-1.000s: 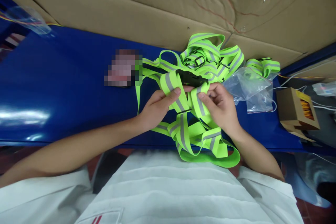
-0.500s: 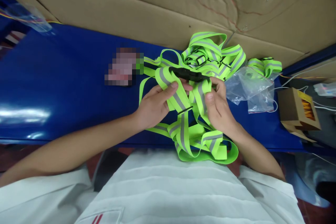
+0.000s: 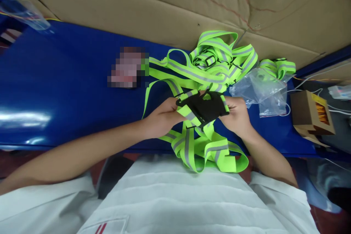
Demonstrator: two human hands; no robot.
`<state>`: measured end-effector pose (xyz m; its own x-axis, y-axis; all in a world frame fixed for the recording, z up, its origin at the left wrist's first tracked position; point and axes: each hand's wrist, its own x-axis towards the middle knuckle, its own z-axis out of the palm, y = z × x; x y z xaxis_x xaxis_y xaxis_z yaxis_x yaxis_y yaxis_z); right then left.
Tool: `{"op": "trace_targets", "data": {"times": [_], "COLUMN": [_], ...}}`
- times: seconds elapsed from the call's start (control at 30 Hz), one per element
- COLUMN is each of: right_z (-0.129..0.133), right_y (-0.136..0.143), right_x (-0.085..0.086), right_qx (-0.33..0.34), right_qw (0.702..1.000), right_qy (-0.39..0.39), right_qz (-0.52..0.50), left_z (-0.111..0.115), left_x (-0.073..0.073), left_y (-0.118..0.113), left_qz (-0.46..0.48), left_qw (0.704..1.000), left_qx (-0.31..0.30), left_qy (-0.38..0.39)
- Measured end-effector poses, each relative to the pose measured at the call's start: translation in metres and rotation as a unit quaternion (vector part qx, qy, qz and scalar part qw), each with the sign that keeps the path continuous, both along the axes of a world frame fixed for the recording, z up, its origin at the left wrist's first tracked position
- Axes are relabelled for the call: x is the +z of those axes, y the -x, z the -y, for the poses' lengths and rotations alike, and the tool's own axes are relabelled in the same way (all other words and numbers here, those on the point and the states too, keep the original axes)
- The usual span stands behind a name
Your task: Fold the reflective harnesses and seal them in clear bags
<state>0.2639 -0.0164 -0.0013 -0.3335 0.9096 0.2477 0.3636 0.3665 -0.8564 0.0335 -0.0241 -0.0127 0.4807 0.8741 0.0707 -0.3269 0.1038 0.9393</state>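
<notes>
A black plastic buckle (image 3: 205, 107) faces up between my two hands, with neon-yellow reflective strap (image 3: 189, 115) threaded through its ends. My left hand (image 3: 161, 117) is closed on the strap at the buckle's left end, its fingertips hidden behind it. On the other end, my right hand (image 3: 238, 115) grips the strap beside the buckle, fingers mostly tucked underneath. Loose loops of the same strap (image 3: 189, 150) hang below my hands, over the table edge and against my white clothing. Whether the buckle's halves are fully clicked together I cannot tell.
Behind my hands lies a heap of reflective straps (image 3: 216, 53) with black sliders. Clear plastic bags (image 3: 270, 91) and another strap bundle (image 3: 283, 68) are to its right. An opened cardboard box (image 3: 311, 111) stands at the right end of the blue table (image 3: 68, 80). A pixelated item (image 3: 127, 67) lies left.
Both hands have come lower and turned the buckle, so its broad black face now points up instead of its edge. The strap loops below have shifted slightly.
</notes>
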Motion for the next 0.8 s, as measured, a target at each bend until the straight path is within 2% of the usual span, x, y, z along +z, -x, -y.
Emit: {"op": "trace_targets", "data": {"times": [0.13, 0.27, 0.53, 0.7, 0.8], "right_z": [0.003, 0.005, 0.003, 0.006, 0.010], "right_y": [0.006, 0.011, 0.010, 0.012, 0.014], "right_x": [0.004, 0.004, 0.002, -0.002, -0.004], "right_qx": [-0.058, -0.081, -0.097, -0.121, -0.132], "right_qw": [0.998, 0.996, 0.995, 0.991, 0.984], "right_qy": [-0.012, -0.025, 0.024, -0.055, -0.117], "right_qz": [-0.001, -0.030, -0.011, -0.020, 0.012], "left_z": [-0.002, -0.004, -0.004, -0.002, -0.001], "left_x": [0.004, 0.005, -0.002, -0.004, -0.003], "left_y": [-0.002, -0.003, -0.006, -0.011, -0.011], "left_qz": [-0.074, -0.074, -0.118, -0.120, -0.137], "left_qw": [0.993, 0.993, 0.988, 0.984, 0.981], "left_qx": [-0.042, -0.053, 0.029, 0.076, 0.050], "left_qy": [-0.080, -0.074, -0.097, -0.111, -0.128]}}
